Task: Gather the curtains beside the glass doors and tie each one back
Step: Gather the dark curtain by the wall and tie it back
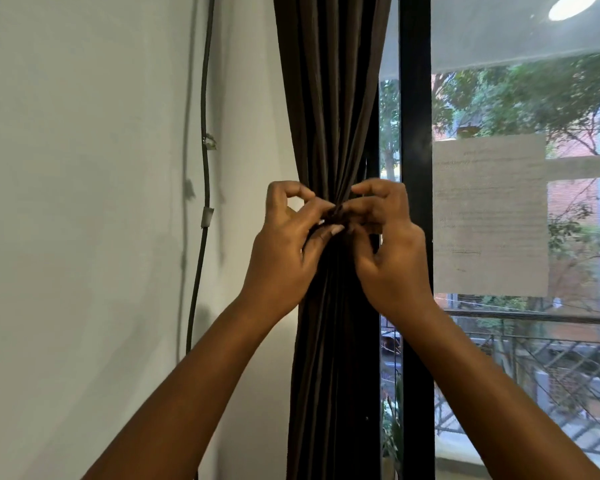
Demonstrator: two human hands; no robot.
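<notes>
Head view: the dark curtain [329, 98] hangs bunched between the wall [84, 202] and the black door frame [417, 133], its long axis vertical and its pleats running up and down. At its pinched waist, the left hand [284, 251] and right hand [388, 251] meet, each with fingers curled, pinching the tie [336, 216] wrapped around the bundle. The cloth looks soft, limp and fairly light, so it should squeeze easily; the waist seems the best place to hold it.
</notes>
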